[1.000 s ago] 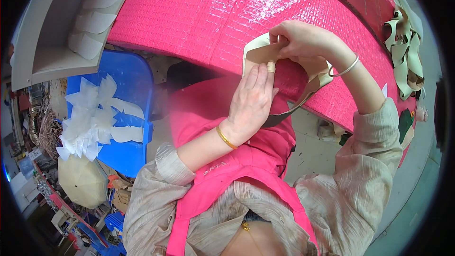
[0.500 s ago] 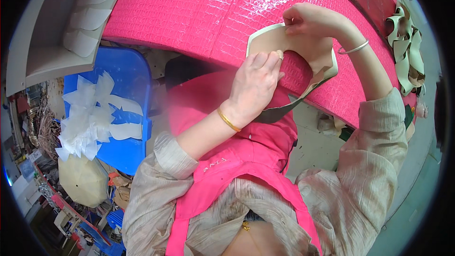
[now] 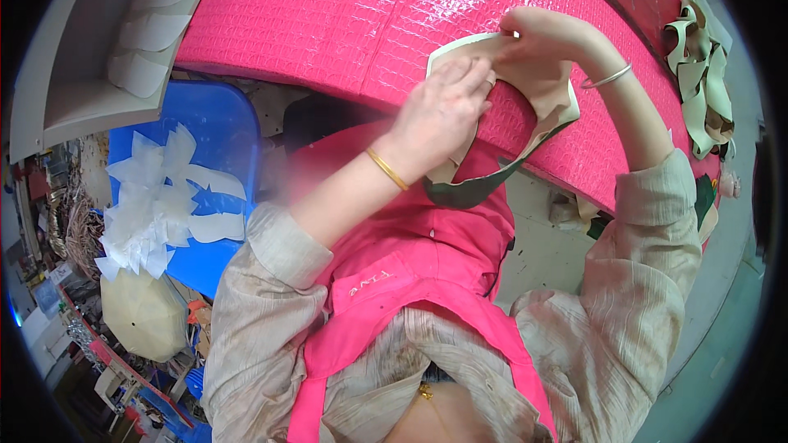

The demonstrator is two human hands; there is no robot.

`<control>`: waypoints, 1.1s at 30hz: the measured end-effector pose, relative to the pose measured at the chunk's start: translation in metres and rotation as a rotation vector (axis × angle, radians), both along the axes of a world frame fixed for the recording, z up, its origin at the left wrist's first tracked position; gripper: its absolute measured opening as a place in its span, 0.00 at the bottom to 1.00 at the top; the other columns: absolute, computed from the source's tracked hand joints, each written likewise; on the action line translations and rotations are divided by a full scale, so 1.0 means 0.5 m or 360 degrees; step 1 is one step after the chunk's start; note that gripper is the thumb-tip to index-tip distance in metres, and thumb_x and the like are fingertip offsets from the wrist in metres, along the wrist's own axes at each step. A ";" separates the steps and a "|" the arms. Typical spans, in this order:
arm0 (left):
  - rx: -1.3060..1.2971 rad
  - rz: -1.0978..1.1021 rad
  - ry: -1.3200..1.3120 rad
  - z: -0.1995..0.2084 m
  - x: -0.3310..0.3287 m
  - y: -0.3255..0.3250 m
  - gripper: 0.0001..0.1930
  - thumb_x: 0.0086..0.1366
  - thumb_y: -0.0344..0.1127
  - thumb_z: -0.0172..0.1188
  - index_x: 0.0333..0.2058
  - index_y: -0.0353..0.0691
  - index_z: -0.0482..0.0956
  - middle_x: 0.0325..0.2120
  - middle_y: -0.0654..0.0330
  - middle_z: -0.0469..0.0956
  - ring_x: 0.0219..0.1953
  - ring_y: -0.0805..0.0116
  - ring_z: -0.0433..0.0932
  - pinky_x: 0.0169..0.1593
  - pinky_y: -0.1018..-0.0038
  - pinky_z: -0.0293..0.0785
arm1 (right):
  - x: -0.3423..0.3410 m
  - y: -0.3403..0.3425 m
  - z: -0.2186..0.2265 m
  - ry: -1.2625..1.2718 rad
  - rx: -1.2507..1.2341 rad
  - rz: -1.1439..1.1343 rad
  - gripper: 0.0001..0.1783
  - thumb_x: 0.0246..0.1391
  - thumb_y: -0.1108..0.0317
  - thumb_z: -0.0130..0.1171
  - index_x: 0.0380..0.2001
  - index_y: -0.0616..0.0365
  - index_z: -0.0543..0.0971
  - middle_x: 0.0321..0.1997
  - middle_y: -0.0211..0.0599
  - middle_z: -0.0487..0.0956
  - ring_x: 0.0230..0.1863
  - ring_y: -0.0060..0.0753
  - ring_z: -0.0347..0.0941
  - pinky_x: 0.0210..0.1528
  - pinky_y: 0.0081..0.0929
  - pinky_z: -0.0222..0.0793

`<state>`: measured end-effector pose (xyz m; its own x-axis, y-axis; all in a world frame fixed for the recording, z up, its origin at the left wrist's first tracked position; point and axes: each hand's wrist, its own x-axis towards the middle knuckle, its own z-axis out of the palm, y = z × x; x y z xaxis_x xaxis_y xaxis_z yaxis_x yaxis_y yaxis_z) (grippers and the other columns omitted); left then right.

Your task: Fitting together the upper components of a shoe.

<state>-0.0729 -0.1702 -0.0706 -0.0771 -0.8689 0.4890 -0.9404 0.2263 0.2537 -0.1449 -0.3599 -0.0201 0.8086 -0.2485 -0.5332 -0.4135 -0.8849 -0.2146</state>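
Curved cream cut-out piece (image 3: 538,86), dark-edged along its lower rim, held up just above the near edge of the pink surface (image 3: 328,16), tilted toward the face, probably so that its inner side can be worked on close to the eyes. Pinched at its upper end by the right hand (image 3: 542,33), fingers closed on the top corner, likely to keep the floppy shape taut and off the bench. Pressed from the near side by the left hand (image 3: 439,119), fingers bent and laid flat against the cream face, seemingly to smooth or fold it against the right hand's hold; whether anything small sits under those fingers, cannot tell. Gold bangle (image 3: 386,168) on the left wrist, thin silver bangle (image 3: 607,78) on the right. Farther right on the surface, a loose heap of similar pale cut strips (image 3: 698,74), kept within reach. To the left, below the surface, a blue bin (image 3: 222,127) with white cut pieces (image 3: 156,205) piled over its rim, and a grey shelf (image 3: 90,74) stacked with pale shaped parts.
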 end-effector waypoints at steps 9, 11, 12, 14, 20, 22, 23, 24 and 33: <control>0.0091 0.0071 0.0086 0.007 -0.021 -0.009 0.17 0.51 0.38 0.54 0.39 0.34 0.71 0.32 0.57 0.69 0.39 0.63 0.67 0.43 0.73 0.65 | -0.114 -0.032 0.042 -0.0051 0.1341 -0.0897 0.22 0.39 0.63 0.63 0.38 0.65 0.74 0.32 0.32 0.76 0.34 0.21 0.69 0.38 0.21 0.66; 0.0262 0.0437 -0.0121 0.018 -0.087 -0.003 0.16 0.51 0.39 0.53 0.34 0.32 0.73 0.33 0.55 0.68 0.40 0.63 0.65 0.44 0.72 0.62 | -0.130 -0.017 0.057 0.0078 0.1169 -0.0772 0.24 0.37 0.64 0.64 0.39 0.65 0.73 0.34 0.32 0.75 0.36 0.20 0.68 0.40 0.21 0.66; 0.0317 0.0507 -0.0124 0.016 -0.111 -0.003 0.14 0.50 0.39 0.52 0.29 0.33 0.75 0.33 0.55 0.67 0.40 0.63 0.64 0.44 0.71 0.60 | -0.120 0.010 0.052 -0.0098 0.0909 -0.0488 0.25 0.37 0.67 0.63 0.41 0.66 0.70 0.36 0.35 0.75 0.37 0.22 0.68 0.39 0.22 0.66; 0.0464 0.0586 -0.0199 0.037 -0.122 -0.006 0.11 0.49 0.36 0.51 0.24 0.33 0.76 0.31 0.55 0.66 0.39 0.63 0.64 0.43 0.70 0.61 | -0.102 0.050 0.045 -0.0356 0.0507 -0.0389 0.20 0.40 0.68 0.59 0.38 0.65 0.70 0.30 0.36 0.74 0.31 0.23 0.69 0.34 0.25 0.66; 0.0296 0.0055 -0.0183 0.039 -0.033 -0.012 0.11 0.49 0.33 0.52 0.30 0.32 0.73 0.31 0.57 0.66 0.39 0.64 0.66 0.41 0.74 0.67 | -0.093 0.069 0.071 -0.0426 0.0962 -0.0870 0.21 0.36 0.72 0.57 0.38 0.70 0.69 0.29 0.39 0.75 0.30 0.27 0.71 0.35 0.23 0.68; 0.0347 -0.0134 0.0095 0.031 0.001 -0.006 0.14 0.51 0.34 0.53 0.36 0.33 0.70 0.31 0.59 0.66 0.37 0.66 0.68 0.41 0.76 0.68 | -0.093 0.074 0.059 -0.0414 0.0777 -0.0822 0.20 0.38 0.72 0.58 0.38 0.68 0.69 0.29 0.35 0.74 0.31 0.23 0.69 0.35 0.21 0.67; 0.0358 -0.0144 0.0096 0.026 0.008 -0.009 0.14 0.51 0.34 0.53 0.36 0.33 0.70 0.31 0.59 0.66 0.37 0.66 0.68 0.41 0.76 0.68 | -0.095 0.075 0.052 -0.0397 0.0583 -0.0765 0.19 0.40 0.72 0.59 0.37 0.67 0.70 0.29 0.31 0.73 0.32 0.19 0.68 0.35 0.19 0.66; 0.0320 -0.0208 0.0053 0.021 0.014 -0.012 0.15 0.51 0.35 0.53 0.37 0.33 0.70 0.31 0.59 0.66 0.37 0.67 0.68 0.41 0.77 0.68 | -0.099 0.061 0.030 -0.0396 0.0751 -0.0951 0.20 0.40 0.72 0.59 0.38 0.67 0.69 0.31 0.31 0.74 0.34 0.18 0.67 0.37 0.19 0.66; 0.0105 -0.0228 -0.0191 0.005 0.019 -0.019 0.16 0.51 0.35 0.54 0.39 0.34 0.70 0.34 0.61 0.68 0.38 0.67 0.68 0.44 0.76 0.68 | -0.087 0.037 0.005 -0.0399 0.0745 -0.0838 0.17 0.42 0.74 0.56 0.39 0.67 0.70 0.32 0.35 0.75 0.34 0.22 0.68 0.38 0.23 0.65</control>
<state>-0.0632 -0.1796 -0.0684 -0.2566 -0.8746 0.4113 -0.9242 0.3466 0.1605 -0.1886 -0.3415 -0.0177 0.7565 -0.4286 -0.4939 -0.6465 -0.3761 -0.6638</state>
